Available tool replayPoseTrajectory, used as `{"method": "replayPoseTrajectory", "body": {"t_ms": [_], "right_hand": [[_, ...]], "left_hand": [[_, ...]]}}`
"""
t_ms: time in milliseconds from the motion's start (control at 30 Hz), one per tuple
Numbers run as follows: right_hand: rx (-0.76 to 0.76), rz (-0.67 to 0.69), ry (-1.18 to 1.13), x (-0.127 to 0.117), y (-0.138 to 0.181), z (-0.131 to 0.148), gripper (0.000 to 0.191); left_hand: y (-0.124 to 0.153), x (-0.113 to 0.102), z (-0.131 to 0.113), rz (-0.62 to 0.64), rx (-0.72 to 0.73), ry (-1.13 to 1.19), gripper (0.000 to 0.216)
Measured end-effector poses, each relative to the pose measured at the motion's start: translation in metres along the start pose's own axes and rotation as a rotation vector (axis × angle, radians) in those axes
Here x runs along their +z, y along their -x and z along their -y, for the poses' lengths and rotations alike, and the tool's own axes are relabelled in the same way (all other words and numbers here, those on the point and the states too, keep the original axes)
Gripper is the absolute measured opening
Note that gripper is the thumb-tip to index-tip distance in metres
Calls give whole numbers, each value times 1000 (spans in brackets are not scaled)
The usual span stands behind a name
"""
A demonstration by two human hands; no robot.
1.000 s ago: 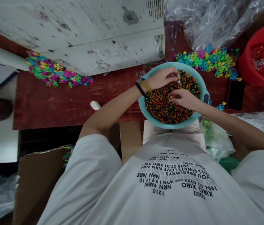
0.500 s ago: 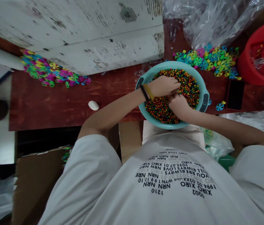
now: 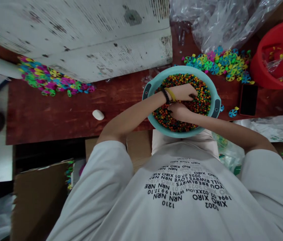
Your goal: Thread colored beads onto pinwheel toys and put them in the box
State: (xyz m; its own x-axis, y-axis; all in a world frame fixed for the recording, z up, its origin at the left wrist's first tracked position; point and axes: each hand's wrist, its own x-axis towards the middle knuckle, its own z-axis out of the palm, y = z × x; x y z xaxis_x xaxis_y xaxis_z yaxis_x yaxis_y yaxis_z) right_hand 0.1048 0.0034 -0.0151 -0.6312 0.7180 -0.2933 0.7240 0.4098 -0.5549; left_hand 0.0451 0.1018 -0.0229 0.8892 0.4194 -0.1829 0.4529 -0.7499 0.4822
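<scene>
A teal bowl (image 3: 213, 92) full of small many-coloured beads (image 3: 203, 97) sits at the near edge of a dark red wooden table (image 3: 63, 110). Both my hands are inside it. My left hand (image 3: 185, 92), with a black and a yellow band on the wrist, lies over the beads with its fingers curled down into them. My right hand (image 3: 179, 111) sits just below it, fingers bent and pressed into the beads, close to the left hand. What the fingers hold, if anything, is hidden.
Piles of coloured plastic wheels lie at the far left (image 3: 48, 78) and behind the bowl (image 3: 219, 63). A red basin (image 3: 277, 57), a black phone (image 3: 248, 99), clear plastic bags (image 3: 219, 20), a small white oval object (image 3: 98, 114) and a worn white board (image 3: 81, 33) surround the bowl.
My right hand has slid left and nearer across the beads, and my left hand has moved down beside it. The view has shifted slightly.
</scene>
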Motion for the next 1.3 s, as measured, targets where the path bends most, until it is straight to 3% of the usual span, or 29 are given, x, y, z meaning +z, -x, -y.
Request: {"method": "replayPoseTrajectory", "body": {"t_ms": [133, 233, 400, 633, 767, 1000, 1067, 1233, 1300], "right_hand": [[-35, 15, -107, -17, 21, -7, 27], [-34, -69, -237, -27, 36, -11, 22], [-20, -212, -423, -37, 57, -22, 19], [-1, -534, -765, -36, 51, -51, 26], [-14, -609, -864, -27, 40, -55, 30], [-81, -614, -893, -14, 37, -42, 36], [-99, -648, -881, -14, 39, -41, 36], [-50, -647, -944, -15, 43, -42, 35], [-19, -638, -961, -15, 44, -43, 36]], "left_hand": [[27, -17, 10, -138, -83, 455, 29], [51, -27, 12, -253, -155, 684, 39], [84, -34, 11, -421, -204, 814, 53], [110, -19, 4, -492, -268, 1054, 52], [113, -3, -17, -569, -306, 1055, 46], [108, 11, -43, -820, -372, 889, 35], [110, 7, -46, -815, -364, 810, 34], [130, -24, -43, -636, -306, 711, 40], [143, -39, -27, -713, -381, 682, 43]]}}
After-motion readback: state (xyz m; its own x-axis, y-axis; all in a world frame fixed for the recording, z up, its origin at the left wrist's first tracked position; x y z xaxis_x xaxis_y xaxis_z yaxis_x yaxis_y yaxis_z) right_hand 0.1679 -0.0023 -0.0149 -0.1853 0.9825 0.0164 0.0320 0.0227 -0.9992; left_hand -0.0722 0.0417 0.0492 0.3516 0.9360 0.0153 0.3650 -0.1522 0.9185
